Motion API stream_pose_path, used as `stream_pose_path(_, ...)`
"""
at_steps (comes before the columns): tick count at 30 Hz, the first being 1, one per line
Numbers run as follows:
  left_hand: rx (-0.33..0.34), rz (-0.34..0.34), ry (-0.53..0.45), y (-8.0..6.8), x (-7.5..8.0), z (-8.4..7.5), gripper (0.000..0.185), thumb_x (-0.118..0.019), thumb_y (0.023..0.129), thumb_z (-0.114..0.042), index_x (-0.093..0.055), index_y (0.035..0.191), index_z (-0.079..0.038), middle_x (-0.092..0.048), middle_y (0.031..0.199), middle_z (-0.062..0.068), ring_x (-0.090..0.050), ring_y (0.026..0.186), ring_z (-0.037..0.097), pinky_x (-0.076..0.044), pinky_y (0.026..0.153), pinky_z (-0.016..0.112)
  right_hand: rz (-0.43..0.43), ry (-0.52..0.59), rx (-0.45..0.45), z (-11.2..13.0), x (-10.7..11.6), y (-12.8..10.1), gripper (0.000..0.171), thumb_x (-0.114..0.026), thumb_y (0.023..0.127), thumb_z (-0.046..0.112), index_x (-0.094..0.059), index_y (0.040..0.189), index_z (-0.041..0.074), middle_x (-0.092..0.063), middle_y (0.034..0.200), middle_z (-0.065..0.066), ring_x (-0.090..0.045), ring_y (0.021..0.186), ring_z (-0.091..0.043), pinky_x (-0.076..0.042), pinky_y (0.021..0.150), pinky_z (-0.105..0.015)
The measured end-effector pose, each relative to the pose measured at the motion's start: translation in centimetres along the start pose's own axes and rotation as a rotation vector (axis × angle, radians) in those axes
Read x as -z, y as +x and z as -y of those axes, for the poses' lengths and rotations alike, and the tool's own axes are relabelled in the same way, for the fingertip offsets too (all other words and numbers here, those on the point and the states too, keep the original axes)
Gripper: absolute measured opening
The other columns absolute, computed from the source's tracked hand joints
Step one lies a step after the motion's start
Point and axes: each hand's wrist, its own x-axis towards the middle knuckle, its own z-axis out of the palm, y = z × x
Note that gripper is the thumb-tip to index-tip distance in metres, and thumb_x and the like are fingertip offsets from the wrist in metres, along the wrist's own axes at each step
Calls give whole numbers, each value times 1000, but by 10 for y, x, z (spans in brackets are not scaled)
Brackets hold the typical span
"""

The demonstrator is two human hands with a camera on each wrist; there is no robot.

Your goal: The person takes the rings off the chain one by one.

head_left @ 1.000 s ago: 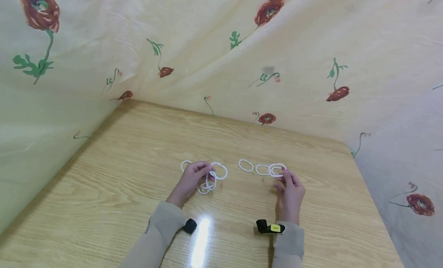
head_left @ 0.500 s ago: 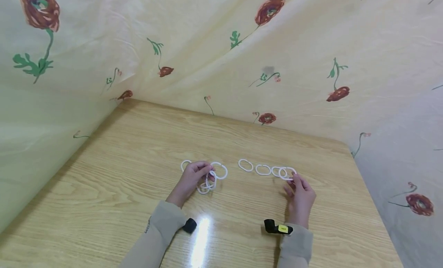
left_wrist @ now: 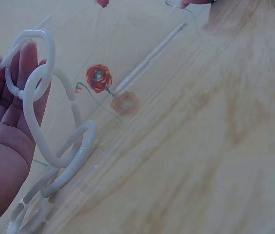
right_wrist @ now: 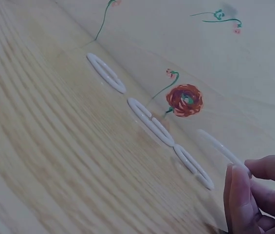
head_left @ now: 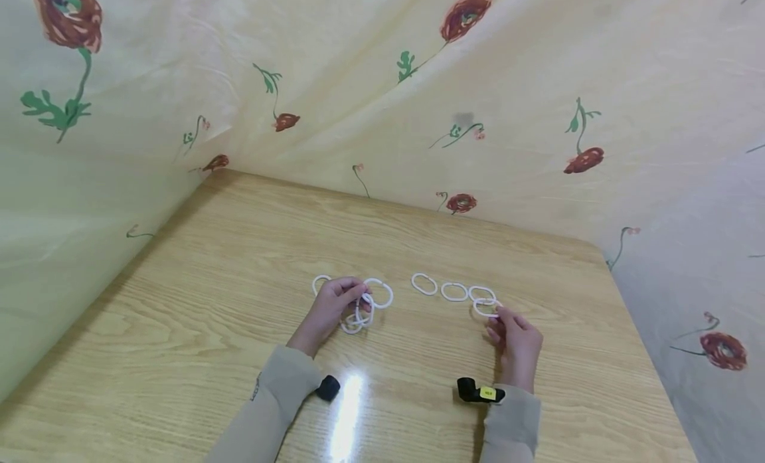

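My left hand (head_left: 329,313) pinches a linked chain of white plastic oval links (left_wrist: 28,105). In the left wrist view the upper link hangs between thumb and fingers, and the lower ones trail down to the table; the palm hides part of the chain in the head view. Away to the right, my right hand (head_left: 520,340) pinches a single white oval link (right_wrist: 222,148) between thumb and fingertips, raised off the table. Three loose links lie flat in a row beside it: a far-left link (right_wrist: 100,75), a middle link (right_wrist: 144,124) and a right link (right_wrist: 188,168).
The wooden table (head_left: 239,250) carries all the links. A flower-patterned cloth (head_left: 358,71) rises along its back and both sides. Black wrist cameras sit at both sleeve cuffs, and a bright light reflection (head_left: 346,416) lies on the near tabletop.
My right hand shifts right with its link, then brings it slightly left and nearer, overlapping the right-hand loose link in the head view. My left hand and its chain stay in place.
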Motion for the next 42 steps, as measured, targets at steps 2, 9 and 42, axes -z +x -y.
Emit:
stream_pose_path(2, -2, 2, 12, 0, 0, 0, 14, -53, 99, -7, -61, 97, 5, -67, 77, -3, -65, 68, 8, -58, 68, 19, -15, -49, -5, 0, 1, 0, 27, -65, 92, 10, -72, 68, 20, -67, 59, 7, -65, 58, -2, -57, 55, -16)
stream_pose_path(9, -17, 11, 22, 1, 0, -1, 17, -52, 99, -6, -59, 98, 10, -66, 76, -3, -65, 68, 9, -57, 67, 19, -43, -227, 2, 1, 3, -2, 7, -64, 94, 18, -70, 92, 14, -67, 62, 11, -66, 63, -1, -58, 62, -16)
stream_pose_path(42, -23, -38, 49, -2, 0, -3, 23, -53, 99, -10, -59, 101, 13, -66, 76, -3, -65, 69, 9, -58, 68, 20, 62, -658, 135, 12, 7, -15, 44, -53, 98, 21, -56, 125, -14, -67, 68, 8, -63, 56, -1, -58, 57, -19)
